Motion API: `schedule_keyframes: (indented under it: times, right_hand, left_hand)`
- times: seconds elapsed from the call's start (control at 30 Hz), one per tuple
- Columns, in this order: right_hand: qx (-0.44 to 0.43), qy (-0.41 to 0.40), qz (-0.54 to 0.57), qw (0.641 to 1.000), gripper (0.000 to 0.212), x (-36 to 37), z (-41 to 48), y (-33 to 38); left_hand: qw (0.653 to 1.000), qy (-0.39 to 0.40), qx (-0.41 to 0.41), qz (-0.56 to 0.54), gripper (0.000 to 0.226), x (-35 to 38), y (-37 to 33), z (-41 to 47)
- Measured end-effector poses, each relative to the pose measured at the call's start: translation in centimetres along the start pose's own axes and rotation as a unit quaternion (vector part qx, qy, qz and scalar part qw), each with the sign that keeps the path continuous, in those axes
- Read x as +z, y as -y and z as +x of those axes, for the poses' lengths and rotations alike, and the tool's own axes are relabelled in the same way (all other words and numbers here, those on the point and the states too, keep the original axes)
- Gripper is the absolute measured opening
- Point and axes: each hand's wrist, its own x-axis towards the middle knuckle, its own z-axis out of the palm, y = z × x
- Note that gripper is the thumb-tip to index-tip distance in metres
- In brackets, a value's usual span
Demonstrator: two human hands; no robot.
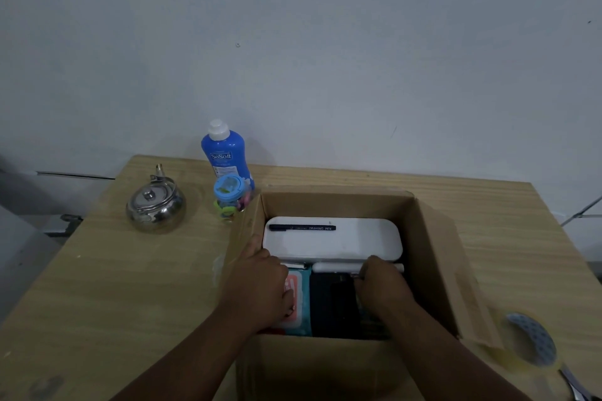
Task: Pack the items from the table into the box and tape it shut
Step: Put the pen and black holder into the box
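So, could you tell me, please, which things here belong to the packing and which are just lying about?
Job: box, with case, pen and wipes inside; kettle, bottle and jar to pack; tape for sealing.
Lying about: what look like scissors, though they might cut the tape.

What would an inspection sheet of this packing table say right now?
Surface: wooden table, pale grain.
Job's things: open cardboard box holds a white case with a black pen on it, a wipes pack and dark items; kettle, blue bottle and small jar stand on the table left of it; tape roll and scissors to its right.
Clutter: nothing seen.
Hands: left hand and right hand reach into the box; grips unclear.
Cables: thin line at right edge, perhaps a wire.
Surroundings: plain grey wall.
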Motion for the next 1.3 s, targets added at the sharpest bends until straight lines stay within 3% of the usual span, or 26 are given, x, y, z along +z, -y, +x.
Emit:
schedule_keyframes:
  times: [0.17,0.27,0.33,0.43,0.57,0.67,0.77,0.9,1.03,1.07,1.17,1.3]
  right_hand:
    - [-0.035,0.039,-0.006,0.999,0.014,0.4,-0.7,0.1]
    - [-0.046,0.018,-0.025,0.998,0.017,-0.2,-1.1,0.6]
    - [-0.075,-0.036,-0.032,0.996,0.022,-1.1,-1.3,1.3]
    - [-0.183,-0.112,-0.045,0.976,0.037,-2.0,-0.7,3.2]
    - [-0.261,-0.104,-0.067,0.957,0.052,-1.7,1.2,5.3]
    - [-0.284,-0.087,-0.09,0.951,0.057,-1.3,2.5,6.3]
    - [-0.263,-0.073,-0.117,0.955,0.054,-1.6,4.4,6.9]
    - [-0.234,-0.099,-0.154,0.955,0.021,-2.2,6.0,7.3]
    - [-0.254,-0.113,-0.147,0.949,0.005,-2.3,6.9,7.1]
    - [-0.262,-0.122,-0.153,0.945,0.004,-2.2,6.9,7.2]
    - [-0.263,-0.186,-0.128,0.938,0.031,-2.2,6.8,7.9]
    - [-0.259,-0.204,-0.113,0.937,0.009,-1.6,7.1,9.1]
  left_hand:
    - [1.0,0.003,-0.007,-0.008,0.029,0.2,0.1,0.0]
    - [0.997,-0.02,-0.022,-0.065,0.027,0.4,0.2,0.2]
    - [0.987,-0.072,-0.061,-0.128,0.031,0.8,0.4,0.0]
    - [0.966,-0.118,-0.145,-0.179,0.041,0.8,0.9,-0.3]
    - [0.938,-0.151,-0.226,-0.214,0.058,0.4,0.6,-0.7]
    - [0.901,-0.156,-0.292,-0.282,0.056,0.3,0.5,-0.9]
    - [0.896,-0.149,-0.298,-0.293,0.052,0.4,0.5,-1.0]
    - [0.891,-0.152,-0.307,-0.297,0.05,0.2,0.4,-1.0]
    - [0.885,-0.149,-0.316,-0.306,0.045,0.0,0.3,-0.9]
    - [0.882,-0.147,-0.32,-0.311,0.045,0.0,0.3,-1.0]
    - [0.874,-0.153,-0.323,-0.328,0.038,0.1,0.3,-1.0]
    - [0.87,-0.15,-0.335,-0.328,0.036,0.4,0.3,-0.9]
